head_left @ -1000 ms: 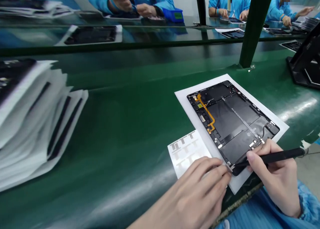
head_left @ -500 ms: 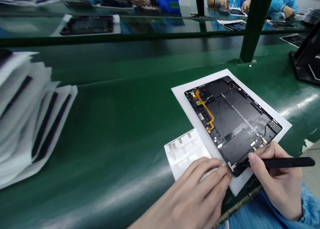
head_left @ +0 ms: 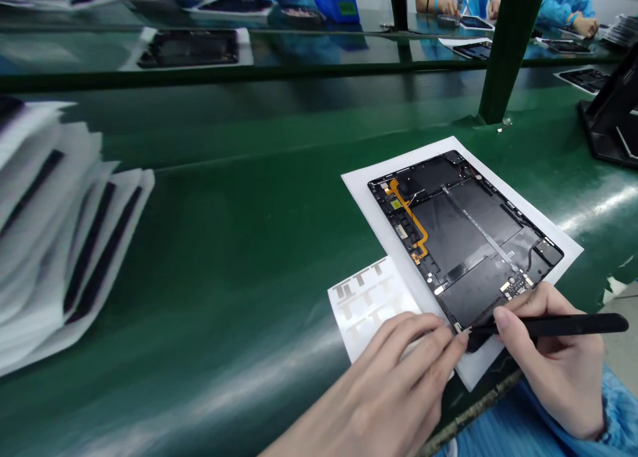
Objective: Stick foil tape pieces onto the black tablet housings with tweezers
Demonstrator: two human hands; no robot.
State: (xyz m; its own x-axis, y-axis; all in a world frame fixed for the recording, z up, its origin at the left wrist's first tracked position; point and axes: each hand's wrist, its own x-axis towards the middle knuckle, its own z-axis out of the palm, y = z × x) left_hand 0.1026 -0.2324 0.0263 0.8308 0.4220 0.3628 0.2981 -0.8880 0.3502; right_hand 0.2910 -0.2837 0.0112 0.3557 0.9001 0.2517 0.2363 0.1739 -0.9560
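Observation:
An opened tablet (head_left: 473,244) lies on a white sheet (head_left: 361,178), its black inside, orange flex cable (head_left: 416,224) and small circuit board (head_left: 516,283) showing. My right hand (head_left: 558,351) grips black tweezers (head_left: 573,324) like a pen, with their tip at the tablet's near corner. My left hand (head_left: 399,384) rests beside that corner, fingers curled close together, one fingertip touching the corner by the tweezer tip. Something whitish shows under its fingers, mostly hidden. Partly beneath this hand is a card of T-shaped grey stickers (head_left: 366,297).
Stacked white sleeves with dark slabs (head_left: 74,231) stand at left. A green post (head_left: 513,52) rises behind the tablet. A black stand (head_left: 608,118) is at far right. Across the bench, co-workers in blue sit near more tablets (head_left: 194,48) and a blue bin (head_left: 336,6).
My left fingertip has shifted slightly right onto the tablet's corner, next to the tweezer tip. My right hand stays nearly still. A co-worker's hands opposite have moved left.

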